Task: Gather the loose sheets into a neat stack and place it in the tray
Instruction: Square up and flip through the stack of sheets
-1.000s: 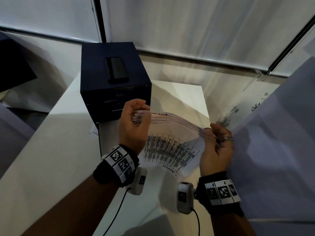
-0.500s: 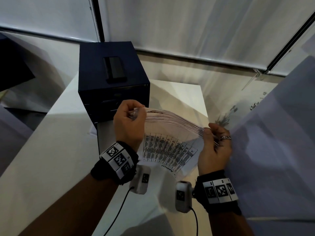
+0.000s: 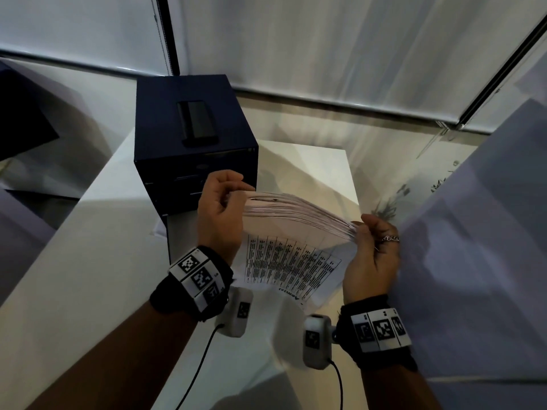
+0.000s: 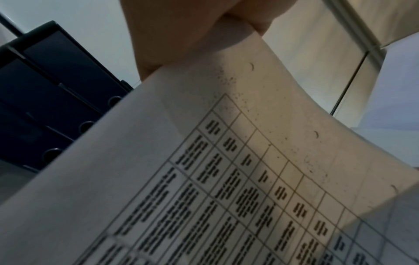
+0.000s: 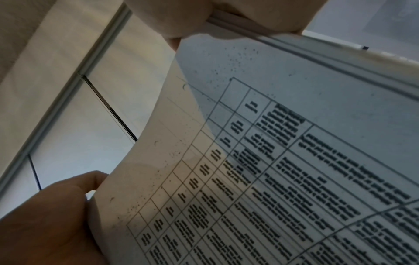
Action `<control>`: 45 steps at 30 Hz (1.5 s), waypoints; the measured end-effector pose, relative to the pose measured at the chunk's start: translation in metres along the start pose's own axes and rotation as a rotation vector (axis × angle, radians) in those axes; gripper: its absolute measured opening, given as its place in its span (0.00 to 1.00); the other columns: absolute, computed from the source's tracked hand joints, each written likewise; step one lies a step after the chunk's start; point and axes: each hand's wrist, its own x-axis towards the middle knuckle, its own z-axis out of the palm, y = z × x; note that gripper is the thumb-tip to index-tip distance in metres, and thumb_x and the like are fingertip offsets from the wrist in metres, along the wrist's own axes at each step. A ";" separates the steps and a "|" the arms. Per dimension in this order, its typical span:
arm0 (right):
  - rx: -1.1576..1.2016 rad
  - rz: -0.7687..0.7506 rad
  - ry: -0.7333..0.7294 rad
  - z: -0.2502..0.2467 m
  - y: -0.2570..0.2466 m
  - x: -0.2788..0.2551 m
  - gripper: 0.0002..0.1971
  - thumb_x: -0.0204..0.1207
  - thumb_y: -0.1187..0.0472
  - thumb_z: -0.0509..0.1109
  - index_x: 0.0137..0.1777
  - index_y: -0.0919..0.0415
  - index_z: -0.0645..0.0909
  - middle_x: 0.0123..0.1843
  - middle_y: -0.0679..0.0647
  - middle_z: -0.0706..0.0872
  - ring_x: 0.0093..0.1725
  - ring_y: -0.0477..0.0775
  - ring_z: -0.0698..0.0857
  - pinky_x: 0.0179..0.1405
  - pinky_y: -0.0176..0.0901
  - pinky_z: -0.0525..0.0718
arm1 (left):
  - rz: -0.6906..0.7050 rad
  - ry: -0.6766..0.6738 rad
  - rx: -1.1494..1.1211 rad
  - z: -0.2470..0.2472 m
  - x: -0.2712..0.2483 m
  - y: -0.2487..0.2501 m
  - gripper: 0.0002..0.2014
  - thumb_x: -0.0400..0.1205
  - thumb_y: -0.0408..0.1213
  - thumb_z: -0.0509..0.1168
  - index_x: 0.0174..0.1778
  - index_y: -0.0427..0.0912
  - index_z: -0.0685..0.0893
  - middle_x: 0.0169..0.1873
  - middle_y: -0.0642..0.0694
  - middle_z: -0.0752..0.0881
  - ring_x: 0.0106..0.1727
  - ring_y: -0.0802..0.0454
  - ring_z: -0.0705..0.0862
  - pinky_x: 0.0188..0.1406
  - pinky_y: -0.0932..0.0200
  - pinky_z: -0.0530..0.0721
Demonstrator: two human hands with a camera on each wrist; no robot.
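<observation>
A stack of white sheets (image 3: 296,214) printed with tables hangs upright in the air over the white table (image 3: 88,261), bowed, with its top edges fanned apart. My left hand (image 3: 228,202) grips the stack's left top corner, and my right hand (image 3: 364,235) pinches its right top corner. In the left wrist view the printed sheet (image 4: 226,179) fills the frame under my left hand (image 4: 172,35). The right wrist view shows the sheet (image 5: 272,161), my right hand (image 5: 226,16) at top and my left hand (image 5: 56,215) at lower left. A dark blue drawer tray unit (image 3: 192,143) stands just behind.
A black phone (image 3: 196,122) lies on top of the drawer unit. White blinds (image 3: 325,45) hang behind the table. A large pale panel (image 3: 488,247) rises close on my right. Dark furniture (image 3: 20,119) sits at far left.
Both hands and the stack have stayed in about the same place. The left-hand fingers have loosened on the top corner and the sheet edges have fanned out more.
</observation>
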 end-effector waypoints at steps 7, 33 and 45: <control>-0.133 0.229 -0.230 -0.021 0.016 -0.002 0.28 0.60 0.74 0.83 0.61 0.64 0.81 0.50 0.46 0.91 0.49 0.41 0.90 0.48 0.42 0.91 | -0.221 -0.410 0.207 -0.032 -0.002 -0.042 0.37 0.58 0.47 0.85 0.64 0.57 0.80 0.57 0.49 0.88 0.60 0.52 0.87 0.58 0.45 0.88; -0.128 0.035 0.026 -0.007 -0.012 0.014 0.09 0.78 0.73 0.69 0.47 0.58 0.81 0.44 0.53 0.88 0.44 0.42 0.86 0.47 0.29 0.83 | -0.096 -0.566 0.184 -0.042 -0.019 -0.059 0.25 0.66 0.45 0.82 0.54 0.75 0.85 0.56 0.65 0.89 0.60 0.64 0.86 0.63 0.60 0.85; -0.307 0.061 -0.057 -0.008 -0.016 0.020 0.05 0.76 0.66 0.73 0.50 0.58 0.84 0.39 0.43 0.88 0.37 0.33 0.85 0.37 0.30 0.80 | -0.118 -0.604 0.161 -0.039 -0.017 -0.057 0.26 0.66 0.39 0.78 0.54 0.75 0.85 0.56 0.65 0.89 0.59 0.64 0.87 0.62 0.58 0.86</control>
